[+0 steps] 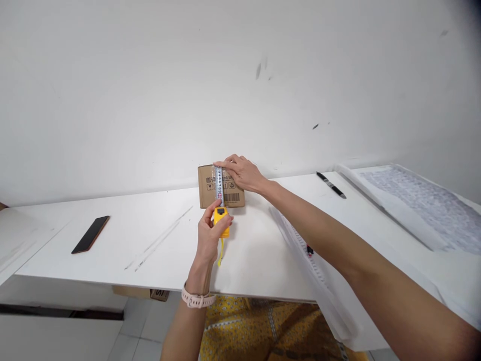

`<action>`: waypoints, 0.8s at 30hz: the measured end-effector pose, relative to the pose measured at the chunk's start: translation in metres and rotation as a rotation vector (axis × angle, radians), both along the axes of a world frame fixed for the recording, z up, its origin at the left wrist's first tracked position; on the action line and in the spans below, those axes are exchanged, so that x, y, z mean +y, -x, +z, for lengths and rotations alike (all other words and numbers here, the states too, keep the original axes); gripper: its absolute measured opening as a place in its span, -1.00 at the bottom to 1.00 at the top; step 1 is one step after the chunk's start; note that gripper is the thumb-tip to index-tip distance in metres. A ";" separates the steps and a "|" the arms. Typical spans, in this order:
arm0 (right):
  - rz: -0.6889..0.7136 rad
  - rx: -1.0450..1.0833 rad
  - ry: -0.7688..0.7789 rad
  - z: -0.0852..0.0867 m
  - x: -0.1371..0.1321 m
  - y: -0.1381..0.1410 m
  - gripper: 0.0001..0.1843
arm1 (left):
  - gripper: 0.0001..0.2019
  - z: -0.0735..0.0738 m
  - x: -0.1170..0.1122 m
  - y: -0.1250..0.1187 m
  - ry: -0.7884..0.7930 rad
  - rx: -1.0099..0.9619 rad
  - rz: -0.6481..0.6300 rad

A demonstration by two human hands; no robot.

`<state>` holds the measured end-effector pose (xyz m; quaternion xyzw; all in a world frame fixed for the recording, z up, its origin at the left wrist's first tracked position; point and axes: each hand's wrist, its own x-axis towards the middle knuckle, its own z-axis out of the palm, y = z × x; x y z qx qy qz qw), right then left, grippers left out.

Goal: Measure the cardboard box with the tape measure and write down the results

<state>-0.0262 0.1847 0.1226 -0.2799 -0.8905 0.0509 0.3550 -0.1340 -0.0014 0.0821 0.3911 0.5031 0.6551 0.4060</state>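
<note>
A small cardboard box [209,186] with printed labels and a barcode stands on the white table [158,250] against the wall. My left hand [209,235] is closed round a yellow tape measure [221,216] just in front of the box. Its white tape blade [220,185] runs up the box's front face. My right hand [242,173] rests on the box's top edge, fingers pinching the blade's end there. A pale watch strap is on my left wrist.
A dark phone [90,234] lies on the table at the left. A black pen [330,185] lies at the right near the wall. Large white sheets of bubble wrap [409,205] cover the table's right side. Yellow patterned cloth [263,331] shows below the table edge.
</note>
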 end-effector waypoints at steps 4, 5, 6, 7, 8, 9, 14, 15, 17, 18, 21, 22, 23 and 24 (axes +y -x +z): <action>0.019 0.040 -0.005 -0.002 0.003 0.000 -0.52 | -0.43 -0.014 -0.001 -0.006 -0.022 -0.004 0.031; 0.025 0.049 -0.009 -0.003 0.004 0.000 -0.52 | -0.43 -0.018 -0.001 -0.007 -0.023 -0.022 0.052; 0.031 0.057 -0.011 -0.004 0.005 0.000 -0.52 | -0.41 -0.021 -0.002 -0.009 -0.019 -0.044 0.072; 0.037 0.063 -0.011 -0.004 0.006 0.000 -0.52 | -0.40 -0.025 -0.003 -0.010 -0.010 -0.065 0.088; 0.043 0.069 -0.008 -0.005 0.006 0.000 -0.53 | -0.38 -0.028 -0.003 -0.011 0.002 -0.081 0.097; 0.048 0.074 -0.004 -0.005 0.007 0.000 -0.53 | -0.37 -0.030 -0.004 -0.012 0.011 -0.090 0.095; 0.062 0.082 0.008 -0.005 0.008 -0.001 -0.53 | -0.41 -0.035 -0.002 -0.008 0.029 -0.081 0.018; 0.064 0.079 0.007 -0.005 0.008 -0.001 -0.52 | -0.42 -0.035 -0.002 -0.007 0.032 -0.090 0.006; 0.069 0.075 0.005 -0.005 0.009 -0.002 -0.52 | -0.44 -0.035 -0.002 -0.006 0.033 -0.116 -0.008; 0.072 0.075 0.004 -0.005 0.009 -0.002 -0.52 | -0.44 -0.034 -0.002 -0.006 0.030 -0.126 -0.014; 0.073 0.080 0.004 -0.005 0.009 -0.002 -0.52 | -0.45 -0.034 -0.003 -0.005 0.027 -0.139 -0.026; 0.071 0.081 0.005 -0.005 0.009 -0.001 -0.52 | -0.45 -0.035 -0.003 -0.005 0.027 -0.141 -0.027; 0.069 0.080 0.007 -0.005 0.009 -0.001 -0.52 | -0.45 -0.035 -0.003 -0.005 0.026 -0.143 -0.028; 0.067 0.078 0.008 -0.006 0.009 -0.001 -0.52 | -0.44 -0.035 -0.002 -0.005 0.026 -0.145 -0.028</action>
